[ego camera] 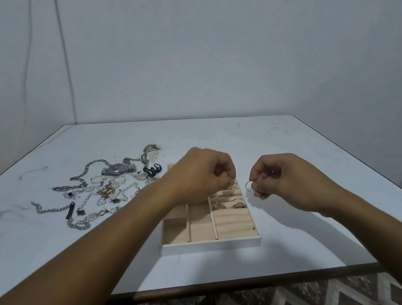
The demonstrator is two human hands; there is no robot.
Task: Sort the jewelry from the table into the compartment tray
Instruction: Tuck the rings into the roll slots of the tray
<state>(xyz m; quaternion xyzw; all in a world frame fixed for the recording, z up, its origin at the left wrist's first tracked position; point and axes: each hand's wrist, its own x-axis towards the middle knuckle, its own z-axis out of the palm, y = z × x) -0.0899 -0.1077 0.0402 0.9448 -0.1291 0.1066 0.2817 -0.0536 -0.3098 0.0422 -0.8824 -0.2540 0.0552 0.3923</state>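
The right hand, pinching a thin silver ring, should seat it upright in the beige tray's ring rolls while the left hand, fingers curled, contents unclear, works there.

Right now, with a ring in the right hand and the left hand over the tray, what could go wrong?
1. The thin ring is pinched only at its edge by the right hand, beside the tray's right wall, not above a slot. It could slip and roll on the table.
2. The left hand hides the far ring rolls, so it may knock rings already seated.
3. The left forearm passes close to the tangled chains and could drag them.
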